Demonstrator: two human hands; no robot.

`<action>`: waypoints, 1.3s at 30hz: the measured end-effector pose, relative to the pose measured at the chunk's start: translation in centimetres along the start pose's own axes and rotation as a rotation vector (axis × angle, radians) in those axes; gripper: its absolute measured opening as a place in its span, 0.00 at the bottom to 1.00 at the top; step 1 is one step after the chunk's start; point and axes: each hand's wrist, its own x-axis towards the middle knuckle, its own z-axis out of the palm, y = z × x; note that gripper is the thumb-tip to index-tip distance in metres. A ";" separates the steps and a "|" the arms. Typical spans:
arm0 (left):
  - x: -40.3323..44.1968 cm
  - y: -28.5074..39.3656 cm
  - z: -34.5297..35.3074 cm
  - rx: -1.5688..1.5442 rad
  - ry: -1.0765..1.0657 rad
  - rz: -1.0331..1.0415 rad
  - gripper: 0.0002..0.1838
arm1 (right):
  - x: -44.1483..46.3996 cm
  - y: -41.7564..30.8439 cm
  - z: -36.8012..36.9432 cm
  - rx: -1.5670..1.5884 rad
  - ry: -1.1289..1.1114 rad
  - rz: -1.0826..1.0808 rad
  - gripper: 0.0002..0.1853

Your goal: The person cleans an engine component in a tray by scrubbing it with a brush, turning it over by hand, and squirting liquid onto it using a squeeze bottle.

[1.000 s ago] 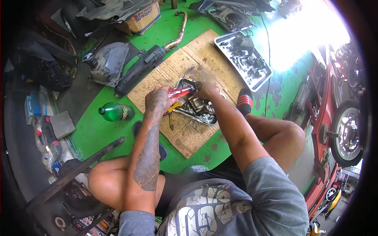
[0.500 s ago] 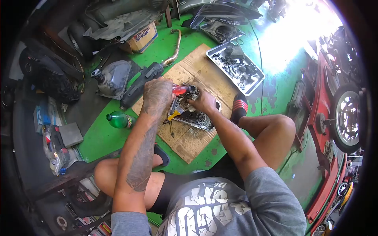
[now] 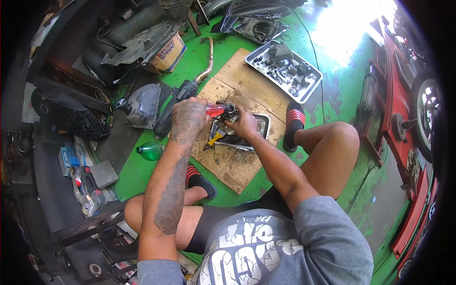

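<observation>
My left hand (image 3: 190, 114) is wrapped round a red translucent handle or bottle (image 3: 216, 110), which points right. Its tip meets a dark metal part (image 3: 231, 114). Fingers bent, my right hand (image 3: 244, 123) grips that metal part from the right, above a small metal tray (image 3: 264, 127). A yellow-handled tool (image 3: 214, 138) leans at the tray's left edge, with dark pliers-like jaws (image 3: 216, 159) lying below it. The tray sits on flattened cardboard (image 3: 232, 173). What lies under my hands is partly hidden.
A white-rimmed tray of small dark parts (image 3: 298, 97) stands beyond my right hand. Left are a green bottle (image 3: 151, 151), a black muffler (image 3: 166, 114) with a metal pipe (image 3: 206, 71), and a printed box (image 3: 170, 53). A red frame with a wheel (image 3: 426, 109) is at the right.
The metal part came into clearer view between my hands, up from the small tray. My right hand moved from a blur to a steady grip. The camera view has shifted and turned slightly.
</observation>
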 end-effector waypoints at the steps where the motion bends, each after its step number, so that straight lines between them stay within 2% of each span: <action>1: 0.0 -0.1 0.2 -0.003 0.005 0.004 0.19 | -0.1 0.0 0.0 0.012 0.027 -0.003 0.49; 4: -0.6 -0.4 0.8 0.028 0.062 -0.011 0.20 | 0.1 0.3 -0.4 0.156 -0.038 0.090 0.50; 7: -1.1 0.2 0.5 0.015 0.065 -0.069 0.14 | 0.5 1.3 0.2 0.254 0.085 0.126 0.52; 11: -1.6 0.7 0.9 0.026 0.019 -0.085 0.15 | 3.0 5.7 3.6 0.616 0.116 0.114 0.56; 15: -1.5 0.9 2.5 -0.042 0.051 -0.050 0.18 | 2.0 5.1 1.5 0.789 0.077 0.186 0.54; 16: -1.5 1.1 2.8 -0.073 0.070 -0.042 0.19 | 2.1 5.0 1.3 0.845 0.074 0.186 0.47; 19: -1.5 1.5 3.2 -0.061 0.064 -0.057 0.19 | 1.4 5.2 0.8 1.037 0.012 0.212 0.39; 22: -1.5 1.5 3.4 -0.078 0.008 -0.072 0.20 | 1.8 6.0 1.4 1.081 -0.021 0.206 0.33; 28: -1.6 1.3 3.9 -0.110 0.051 -0.084 0.20 | 3.0 7.7 2.8 1.039 -0.080 0.193 0.37; 34: -2.7 1.6 3.3 -0.147 -0.050 -0.092 0.21 | 1.1 6.2 1.4 0.960 -0.007 0.361 0.44; 37: -3.6 0.9 4.3 -0.123 -0.039 -0.062 0.21 | 3.9 10.4 6.2 0.959 0.047 0.474 0.49; 38: -3.7 0.8 4.2 -0.115 -0.043 -0.073 0.21 | 2.8 9.3 4.2 1.064 -0.103 0.480 0.52; 39: -4.0 0.6 4.0 -0.107 -0.047 -0.085 0.21 | 2.1 8.5 3.6 1.108 -0.070 0.496 0.48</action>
